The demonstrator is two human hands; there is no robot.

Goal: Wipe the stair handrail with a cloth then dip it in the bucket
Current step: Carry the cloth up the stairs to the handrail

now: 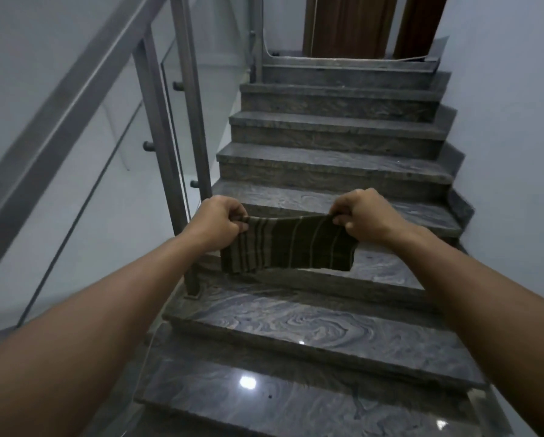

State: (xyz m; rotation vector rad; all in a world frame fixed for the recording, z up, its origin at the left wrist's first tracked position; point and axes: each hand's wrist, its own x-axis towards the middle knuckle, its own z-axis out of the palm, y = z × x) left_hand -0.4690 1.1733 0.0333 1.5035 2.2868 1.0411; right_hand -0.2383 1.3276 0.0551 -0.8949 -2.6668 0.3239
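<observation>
A dark green cloth with pale stripes hangs stretched between my two hands, in front of me over the stairs. My left hand pinches its left top corner and my right hand pinches the right top corner. The grey metal handrail runs diagonally up the left side, well left of the cloth and apart from it. No bucket is in view.
Dark marbled stairs climb ahead to a landing with brown wooden doors. Metal posts and a glass panel stand under the handrail on the left. A white wall closes the right side.
</observation>
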